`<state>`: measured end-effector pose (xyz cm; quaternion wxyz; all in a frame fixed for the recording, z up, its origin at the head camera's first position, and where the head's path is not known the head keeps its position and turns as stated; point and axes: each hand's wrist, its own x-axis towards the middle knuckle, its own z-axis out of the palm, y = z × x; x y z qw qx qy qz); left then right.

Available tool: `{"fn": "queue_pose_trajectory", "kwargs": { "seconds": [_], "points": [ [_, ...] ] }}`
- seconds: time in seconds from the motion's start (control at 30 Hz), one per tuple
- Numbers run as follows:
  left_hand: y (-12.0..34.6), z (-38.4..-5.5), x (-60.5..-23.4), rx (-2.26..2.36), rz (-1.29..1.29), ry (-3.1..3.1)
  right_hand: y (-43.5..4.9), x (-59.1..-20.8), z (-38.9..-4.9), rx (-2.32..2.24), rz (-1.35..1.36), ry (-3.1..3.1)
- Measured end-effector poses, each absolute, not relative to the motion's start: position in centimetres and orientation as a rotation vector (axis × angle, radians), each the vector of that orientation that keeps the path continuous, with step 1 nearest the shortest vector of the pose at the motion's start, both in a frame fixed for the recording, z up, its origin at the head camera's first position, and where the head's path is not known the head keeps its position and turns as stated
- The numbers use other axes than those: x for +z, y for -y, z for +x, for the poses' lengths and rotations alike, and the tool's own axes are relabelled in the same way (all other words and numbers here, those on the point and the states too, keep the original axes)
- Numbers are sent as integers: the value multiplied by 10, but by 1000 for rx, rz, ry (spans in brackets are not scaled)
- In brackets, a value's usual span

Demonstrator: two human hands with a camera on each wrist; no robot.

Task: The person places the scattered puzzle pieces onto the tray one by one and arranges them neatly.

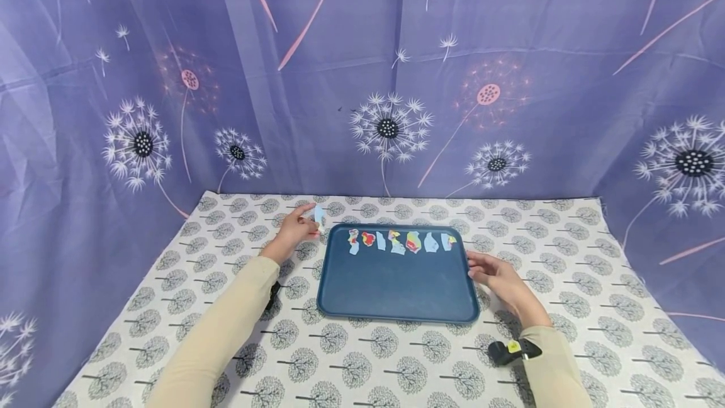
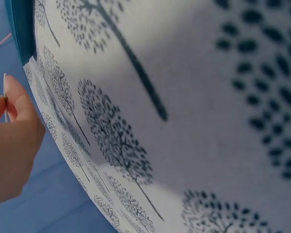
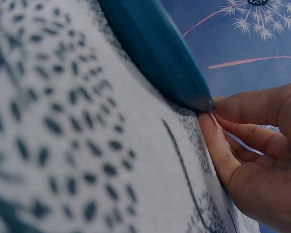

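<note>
My left hand pinches a small light-blue piece of torn-looking paper or card between thumb and fingers, just beyond the left far corner of a dark blue tray. In the left wrist view that piece shows edge-on as a thin pale strip. At the tray's right side, my right hand holds the rim; the right wrist view has thumb and fingertips meeting at the tray edge. Several irregular pieces lie in a row along the tray's far side, some plain light blue, others patterned red and yellow.
A white cloth with grey tree prints covers the table under the tray. Behind it and at both sides hang purple curtains with dandelion prints. A dark wrist-worn device sits on the right wrist.
</note>
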<state>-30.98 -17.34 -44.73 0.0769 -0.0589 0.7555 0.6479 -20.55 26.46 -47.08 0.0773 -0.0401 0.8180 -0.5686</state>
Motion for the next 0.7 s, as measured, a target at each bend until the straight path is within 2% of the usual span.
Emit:
{"fn": "queue_pose_trajectory", "kwargs": {
  "seconds": [0.3, 0.7],
  "points": [
    [161, -304, -449, 1883, -37, -2240, -266, -472, -207, -1693, -110, -2459],
    [142, -298, -451, 1746, -6, -2310, -267, -473, -207, -1688, -96, -2456]
  ]
}}
